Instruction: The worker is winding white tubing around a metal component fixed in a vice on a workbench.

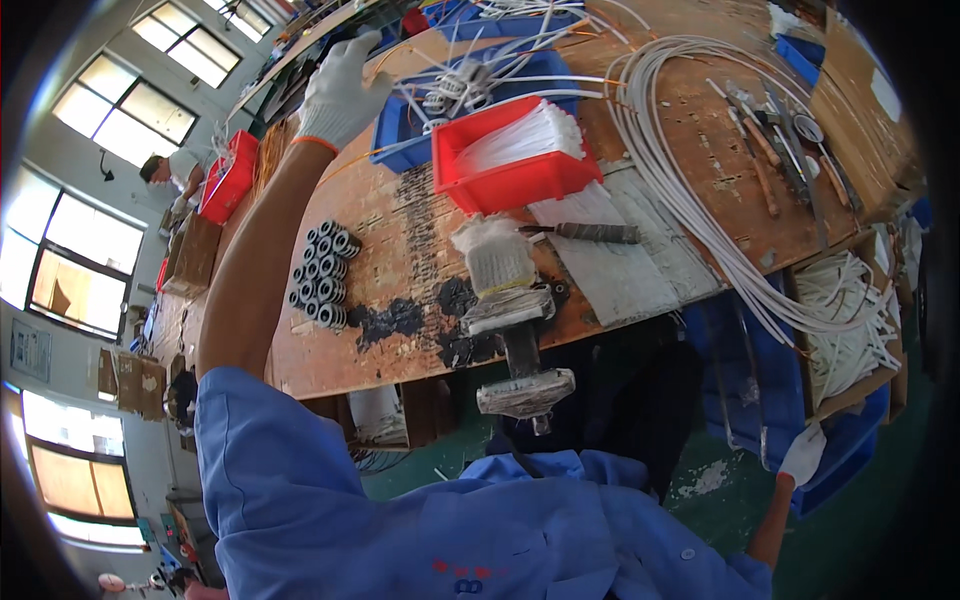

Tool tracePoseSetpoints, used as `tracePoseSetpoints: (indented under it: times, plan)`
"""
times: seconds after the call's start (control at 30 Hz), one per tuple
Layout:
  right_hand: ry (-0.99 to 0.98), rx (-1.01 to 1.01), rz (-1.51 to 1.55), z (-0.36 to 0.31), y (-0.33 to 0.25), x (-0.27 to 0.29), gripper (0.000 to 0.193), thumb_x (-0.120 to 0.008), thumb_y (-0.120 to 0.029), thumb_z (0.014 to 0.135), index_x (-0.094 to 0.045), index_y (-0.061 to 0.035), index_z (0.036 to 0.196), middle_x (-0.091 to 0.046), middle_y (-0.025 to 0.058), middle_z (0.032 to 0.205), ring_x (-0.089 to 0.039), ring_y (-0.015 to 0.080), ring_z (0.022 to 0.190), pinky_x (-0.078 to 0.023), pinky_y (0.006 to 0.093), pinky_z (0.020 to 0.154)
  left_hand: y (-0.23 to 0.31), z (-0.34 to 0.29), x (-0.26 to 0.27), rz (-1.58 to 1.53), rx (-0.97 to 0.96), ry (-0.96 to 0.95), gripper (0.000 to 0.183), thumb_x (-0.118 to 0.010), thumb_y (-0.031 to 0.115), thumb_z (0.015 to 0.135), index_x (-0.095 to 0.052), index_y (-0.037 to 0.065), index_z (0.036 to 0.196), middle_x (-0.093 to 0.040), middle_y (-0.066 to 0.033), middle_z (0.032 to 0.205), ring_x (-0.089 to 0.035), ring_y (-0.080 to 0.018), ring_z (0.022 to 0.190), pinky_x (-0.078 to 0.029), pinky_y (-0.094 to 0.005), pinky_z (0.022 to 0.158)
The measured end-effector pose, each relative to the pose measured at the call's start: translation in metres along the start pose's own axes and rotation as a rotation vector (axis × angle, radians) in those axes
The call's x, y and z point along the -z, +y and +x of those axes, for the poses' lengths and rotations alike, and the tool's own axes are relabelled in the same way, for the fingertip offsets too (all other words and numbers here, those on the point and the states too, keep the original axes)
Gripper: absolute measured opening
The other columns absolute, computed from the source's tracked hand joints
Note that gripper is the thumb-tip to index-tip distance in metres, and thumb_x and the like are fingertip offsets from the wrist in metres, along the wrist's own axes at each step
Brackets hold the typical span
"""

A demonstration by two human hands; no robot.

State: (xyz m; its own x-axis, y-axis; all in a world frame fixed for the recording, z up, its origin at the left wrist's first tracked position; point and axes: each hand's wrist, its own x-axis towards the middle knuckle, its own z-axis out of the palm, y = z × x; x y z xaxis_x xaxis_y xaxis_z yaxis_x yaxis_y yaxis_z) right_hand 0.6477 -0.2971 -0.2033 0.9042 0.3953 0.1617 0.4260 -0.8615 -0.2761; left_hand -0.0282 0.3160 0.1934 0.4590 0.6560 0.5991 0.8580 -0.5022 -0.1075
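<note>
My left hand (pixel 340 98), in a white glove with an orange cuff, reaches far over the bench beside a blue bin (pixel 400 152). Its thumb stands apart from the fingers, so it looks open; nothing shows in it. In that bin lie ring-shaped metal parts (pixel 460 88) with white cable ties. Low on the right, my gloved right hand (pixel 803 455) is at the edge of a blue crate (pixel 840 470). Its fingers are too small and partly hidden to tell their grip. A red bin (pixel 515 188) holds white cable ties (pixel 530 140).
A clamp (pixel 515 340) is fixed at the bench's front edge, with a dark-handled tool (pixel 590 232) behind it. Grey ring parts (pixel 322 270) stand in rows at left. Coiled white cable (pixel 640 150), hand tools (pixel 770 150) and a carton of white pieces (pixel 845 320) are right. Another person (pixel 180 170) works far left.
</note>
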Motion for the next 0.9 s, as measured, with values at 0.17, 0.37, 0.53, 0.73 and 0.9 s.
tracePoseSetpoints:
  times: [0.17, 0.37, 0.53, 0.73, 0.9]
  plan:
    - [-0.047, -0.112, 0.004, -0.011, -0.021, 0.009, 0.053, -0.039, -0.044, 0.116, -0.069, -0.0090, 0.143, -0.069, 0.0154, 0.142, -0.064, 0.0374, 0.131, -0.051, 0.0442, 0.108, -0.082, -0.115, 0.015, 0.074, 0.258, -0.265, 0.048, -0.071, 0.041, 0.096, -0.073, 0.009, 0.132, -0.075, -0.0231, 0.126, -0.071, -0.0413, 0.120, -0.056, -0.0486, 0.104]
    - [-0.079, -0.165, -0.022, -0.002, -0.013, 0.001, 0.061, -0.035, -0.051, 0.116, -0.067, -0.0087, 0.146, -0.068, 0.0165, 0.146, -0.064, 0.0388, 0.132, -0.051, 0.0440, 0.110, -0.116, -0.291, 0.055, -0.087, 0.592, -0.710, 0.038, -0.076, 0.033, 0.095, -0.080, -0.003, 0.106, -0.081, -0.0161, 0.092, -0.077, -0.0228, 0.086, -0.060, -0.0392, 0.082]
    - [-0.084, -0.140, -0.009, 0.009, 0.003, -0.008, 0.062, -0.035, -0.052, 0.115, -0.066, -0.0093, 0.148, -0.067, 0.0180, 0.148, -0.064, 0.0405, 0.133, -0.051, 0.0442, 0.110, -0.063, -0.364, 0.062, -0.116, 0.715, -0.798, 0.047, -0.081, 0.042, 0.088, -0.080, 0.008, 0.121, -0.080, -0.0204, 0.108, -0.078, -0.0338, 0.100, -0.058, -0.0437, 0.091]
    - [-0.031, -0.060, 0.020, 0.008, 0.006, -0.008, 0.060, -0.040, -0.050, 0.115, -0.069, -0.0069, 0.144, -0.071, 0.0192, 0.142, -0.066, 0.0407, 0.131, -0.053, 0.0447, 0.108, -0.046, -0.394, 0.029, -0.161, 0.697, -0.525, 0.036, -0.080, 0.026, 0.094, -0.073, 0.005, 0.122, -0.077, -0.0173, 0.106, -0.074, -0.0372, 0.096, -0.057, -0.0445, 0.090]
    - [0.325, 0.403, 0.035, -0.039, -0.039, 0.015, 0.036, -0.062, -0.026, 0.112, -0.073, 0.0018, 0.131, -0.075, 0.0224, 0.130, -0.072, 0.0378, 0.120, -0.054, 0.0427, 0.107, 0.035, -0.340, 0.053, -0.904, 1.000, -0.343, 0.034, -0.079, 0.021, 0.096, -0.067, -0.004, 0.117, -0.074, -0.0081, 0.101, -0.072, -0.0219, 0.092, -0.057, -0.0342, 0.085]
